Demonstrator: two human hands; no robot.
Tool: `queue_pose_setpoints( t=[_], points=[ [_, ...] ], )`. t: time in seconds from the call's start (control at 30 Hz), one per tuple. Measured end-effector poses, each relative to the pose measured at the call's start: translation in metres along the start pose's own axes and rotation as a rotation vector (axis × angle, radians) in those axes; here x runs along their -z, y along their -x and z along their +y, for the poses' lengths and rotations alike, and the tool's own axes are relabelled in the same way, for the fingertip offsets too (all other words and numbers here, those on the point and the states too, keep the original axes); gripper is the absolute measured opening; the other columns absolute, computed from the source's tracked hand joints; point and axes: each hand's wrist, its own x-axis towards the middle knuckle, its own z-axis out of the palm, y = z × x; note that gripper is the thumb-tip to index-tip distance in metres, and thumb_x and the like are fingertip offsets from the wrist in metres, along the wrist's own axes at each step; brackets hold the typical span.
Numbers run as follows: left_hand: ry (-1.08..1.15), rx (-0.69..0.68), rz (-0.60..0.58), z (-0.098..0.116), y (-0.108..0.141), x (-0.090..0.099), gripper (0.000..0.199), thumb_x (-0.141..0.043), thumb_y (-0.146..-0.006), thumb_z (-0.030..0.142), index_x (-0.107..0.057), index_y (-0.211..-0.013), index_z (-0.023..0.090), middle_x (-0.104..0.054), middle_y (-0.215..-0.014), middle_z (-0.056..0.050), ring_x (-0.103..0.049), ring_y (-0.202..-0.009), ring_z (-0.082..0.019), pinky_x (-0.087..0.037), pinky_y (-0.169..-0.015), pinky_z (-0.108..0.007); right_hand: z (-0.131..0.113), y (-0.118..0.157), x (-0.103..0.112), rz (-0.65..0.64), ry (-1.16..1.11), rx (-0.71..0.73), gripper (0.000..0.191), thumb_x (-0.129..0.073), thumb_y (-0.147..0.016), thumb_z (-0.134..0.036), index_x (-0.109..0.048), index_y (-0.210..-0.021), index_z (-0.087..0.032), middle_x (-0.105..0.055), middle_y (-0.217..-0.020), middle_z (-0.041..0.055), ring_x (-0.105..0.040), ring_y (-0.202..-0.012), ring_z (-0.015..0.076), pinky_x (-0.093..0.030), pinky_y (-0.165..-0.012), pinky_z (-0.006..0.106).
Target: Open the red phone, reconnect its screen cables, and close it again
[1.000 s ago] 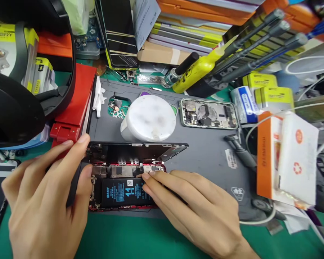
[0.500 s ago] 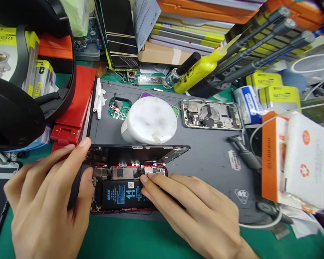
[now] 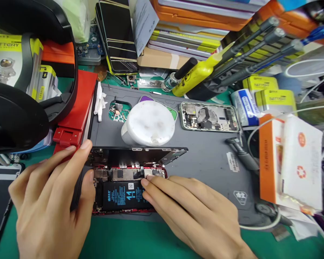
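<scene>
An opened phone with a red frame point(image 3: 124, 211) lies on the grey work mat, its insides facing up. Inside it a black battery point(image 3: 116, 196) marked "11" fills the lower part. Its screen point(image 3: 140, 155) stands tilted up along the far edge, propped against a round white container point(image 3: 151, 122). My left hand point(image 3: 54, 201) grips the screen's left end between thumb and fingers. Over the phone's right half, my right hand point(image 3: 197, 212) has its fingertips pressed together at the end of a black flex cable point(image 3: 138, 175) above the battery; what lies under the tips is hidden.
Another opened phone point(image 3: 209, 117) lies at the mat's back right. Black headphones point(image 3: 62, 21) and a red holder point(image 3: 82, 97) stand at left. A yellow bottle point(image 3: 191, 77), battery boxes point(image 3: 275, 100), and an orange-and-white box point(image 3: 270, 158) crowd the back and right. A white cable point(image 3: 259, 226) crosses the right side.
The view has shifted slightly. Both hands keep nearly the same places on the phone; the right fingertips stay at the flex cable and the screen stays tilted up.
</scene>
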Motion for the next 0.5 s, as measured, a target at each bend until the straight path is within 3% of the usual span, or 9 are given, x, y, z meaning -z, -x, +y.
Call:
queue_pose_setpoints(
  t=[0.33, 0.5],
  points=[
    [-0.011, 0.027, -0.011, -0.0013, 0.002, -0.0009, 0.065, -0.059, -0.108, 0.025, -0.043, -0.165, 0.05, -0.074, -0.144, 0.013, -0.072, -0.135, -0.027, -0.04, -0.123, -0.059, -0.0013, -0.0006, -0.0021, 0.002, 0.012, -0.008, 0.016, -0.072, -0.101, -0.009, -0.083, -0.112, -0.013, -0.085, -0.108, 0.0047, -0.075, -0.095, 0.0181, -0.056, -0.081, 0.035],
    [-0.012, 0.036, -0.007, -0.0007, 0.0031, -0.0009, 0.065, -0.06, -0.106, 0.026, -0.044, -0.164, 0.051, -0.074, -0.143, 0.012, -0.071, -0.135, -0.031, -0.042, -0.118, -0.061, -0.0008, 0.0002, -0.0011, -0.01, 0.041, -0.002, 0.017, -0.075, -0.099, -0.009, -0.083, -0.112, -0.015, -0.085, -0.104, 0.0026, -0.075, -0.092, 0.0177, -0.055, -0.077, 0.036]
  ],
)
